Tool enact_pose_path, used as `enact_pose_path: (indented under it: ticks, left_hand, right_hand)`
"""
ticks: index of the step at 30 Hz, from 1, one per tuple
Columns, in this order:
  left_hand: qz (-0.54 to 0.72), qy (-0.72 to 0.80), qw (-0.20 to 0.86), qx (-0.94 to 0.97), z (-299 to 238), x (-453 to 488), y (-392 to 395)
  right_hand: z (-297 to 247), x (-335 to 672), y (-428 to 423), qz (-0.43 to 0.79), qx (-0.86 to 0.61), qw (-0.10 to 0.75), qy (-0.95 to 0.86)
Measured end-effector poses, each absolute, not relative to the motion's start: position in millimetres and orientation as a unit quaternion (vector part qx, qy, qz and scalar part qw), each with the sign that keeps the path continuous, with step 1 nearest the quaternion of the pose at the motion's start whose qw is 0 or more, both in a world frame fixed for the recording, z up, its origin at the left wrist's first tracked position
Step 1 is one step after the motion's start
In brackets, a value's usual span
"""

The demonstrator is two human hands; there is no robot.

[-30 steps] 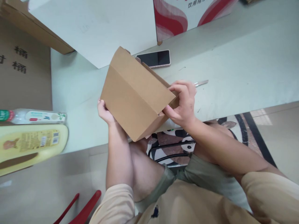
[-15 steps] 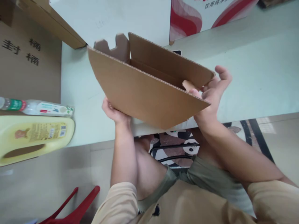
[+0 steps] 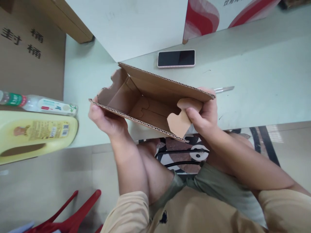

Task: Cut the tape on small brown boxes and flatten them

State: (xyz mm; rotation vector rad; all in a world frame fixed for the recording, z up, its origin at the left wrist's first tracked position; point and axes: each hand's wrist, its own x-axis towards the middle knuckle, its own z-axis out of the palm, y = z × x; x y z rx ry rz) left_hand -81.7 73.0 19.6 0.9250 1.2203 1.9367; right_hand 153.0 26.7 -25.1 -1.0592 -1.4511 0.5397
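I hold a brown corrugated cardboard box (image 3: 155, 85) above the front edge of the pale table (image 3: 255, 74), its open mouth turned up toward me so the interlocked bottom flaps show inside. My left hand (image 3: 104, 118) grips the box's left end from below, thumb on the near wall. My right hand (image 3: 205, 113) wraps round the right end, its thumb pressing a rounded side flap (image 3: 181, 118).
A phone (image 3: 176, 58) lies screen up behind the box. A thin clear pen-like stick (image 3: 223, 88) lies to the right. A yellow jug (image 3: 34, 137) and a plastic bottle (image 3: 39, 105) lie at the left. Large cartons (image 3: 29, 48) stand at the far left; a red chair (image 3: 73, 215) is below.
The box has been turned over from its closed underside to its open mouth facing me. My right hand went from spread open to gripping the right end at the side flap.
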Motion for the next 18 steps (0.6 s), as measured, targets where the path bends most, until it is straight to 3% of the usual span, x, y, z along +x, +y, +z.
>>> enact_pose_path:
  ticks: [4, 12, 18]
  left_hand:
    - [0.758, 0.364, 0.265, 0.472, 3.7, -98.7, 74.5]
    - [0.686, 0.484, 0.236, 0.489, -1.5, -100.5, 75.1]
    - [0.599, 0.481, 0.184, 0.613, -0.6, -110.5, 72.5]
  right_hand:
    - [-25.6, 150.6, 27.7, 0.281, -0.445, 0.596, -0.606]
    - [-26.5, 148.6, 29.3, 0.278, -0.382, 0.613, -0.633]
    - [-33.8, 157.3, 29.6, 0.274, -0.405, 0.574, -0.657]
